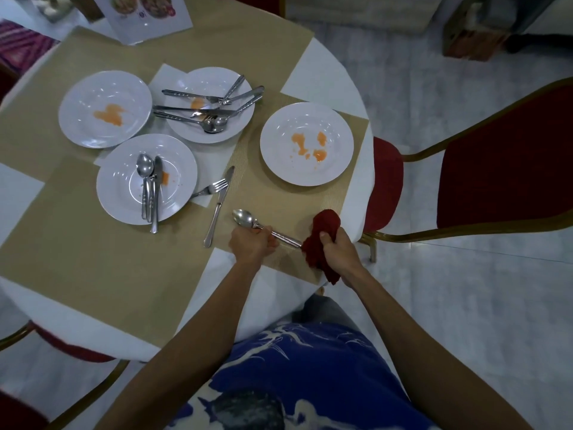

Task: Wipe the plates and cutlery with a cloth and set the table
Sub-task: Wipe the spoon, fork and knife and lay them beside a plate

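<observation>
Spoon [248,219], long axis running ten to four o'clock: left hand [251,243] grips the neck, right hand [336,248] clenches the red cloth [321,240] round the handle end.

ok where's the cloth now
Head view, centre: the red cloth is bunched in the right hand, at the handle end of the spoon the left hand holds.

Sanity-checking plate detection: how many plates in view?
4. Far-left plate, stained; far-middle plate, under a cutlery pile; near-left plate, holding a spoon and knife; right plate, stained. None seem hidden.
</observation>
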Demonstrator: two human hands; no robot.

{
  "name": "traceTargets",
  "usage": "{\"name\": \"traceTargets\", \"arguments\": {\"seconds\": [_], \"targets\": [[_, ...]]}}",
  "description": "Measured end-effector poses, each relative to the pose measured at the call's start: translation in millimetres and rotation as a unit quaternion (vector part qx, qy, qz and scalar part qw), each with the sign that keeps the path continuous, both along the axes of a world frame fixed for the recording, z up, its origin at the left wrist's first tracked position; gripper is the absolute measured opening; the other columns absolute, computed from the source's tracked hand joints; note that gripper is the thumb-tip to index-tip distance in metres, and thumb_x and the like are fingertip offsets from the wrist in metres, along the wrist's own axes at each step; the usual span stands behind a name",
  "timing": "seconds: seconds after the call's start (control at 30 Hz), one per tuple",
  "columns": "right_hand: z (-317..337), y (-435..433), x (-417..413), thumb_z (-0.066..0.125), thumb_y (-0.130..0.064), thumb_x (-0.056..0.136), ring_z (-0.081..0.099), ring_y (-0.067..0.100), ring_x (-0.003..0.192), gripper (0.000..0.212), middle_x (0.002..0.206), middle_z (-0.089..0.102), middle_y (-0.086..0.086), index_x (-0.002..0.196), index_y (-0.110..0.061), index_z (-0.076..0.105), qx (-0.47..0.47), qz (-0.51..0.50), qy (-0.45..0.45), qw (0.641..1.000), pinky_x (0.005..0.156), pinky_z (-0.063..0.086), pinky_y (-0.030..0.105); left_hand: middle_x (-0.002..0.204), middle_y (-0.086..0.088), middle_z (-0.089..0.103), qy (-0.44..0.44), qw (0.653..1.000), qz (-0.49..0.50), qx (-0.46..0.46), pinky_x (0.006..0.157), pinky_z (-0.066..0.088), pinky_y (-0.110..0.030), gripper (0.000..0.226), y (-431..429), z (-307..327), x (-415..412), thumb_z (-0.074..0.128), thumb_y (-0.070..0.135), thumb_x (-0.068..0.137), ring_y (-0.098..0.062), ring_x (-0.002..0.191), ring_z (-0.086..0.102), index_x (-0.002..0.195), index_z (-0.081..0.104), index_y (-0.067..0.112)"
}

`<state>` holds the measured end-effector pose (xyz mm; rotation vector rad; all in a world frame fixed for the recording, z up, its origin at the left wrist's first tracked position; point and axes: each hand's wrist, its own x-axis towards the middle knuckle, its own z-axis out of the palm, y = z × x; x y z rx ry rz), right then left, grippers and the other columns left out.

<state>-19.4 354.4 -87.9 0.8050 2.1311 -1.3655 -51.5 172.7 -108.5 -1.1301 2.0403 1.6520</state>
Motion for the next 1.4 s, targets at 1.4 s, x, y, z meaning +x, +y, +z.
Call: {"name": "traceTargets", "arguments": {"seconds": [1.4], "targets": [[70.0,-68.6,-29.8,0.02,-0.041,0.113,0.062,0.031,0.063,0.062,0.079,0.077,0.016,0.105,-0.001,0.067,-0.136,0.01,0.045,0.99,0.053,0.047,0.033,0.098,-0.014,0.068,-0.019,0.942,-0.179,-0.283,0.075,0.053,-0.038,0.032,-119.3,-6.8,-22.9,0.068,0.034,0.084,-0.032,0.091,0.066,0.096,0.065,0.005]]}}
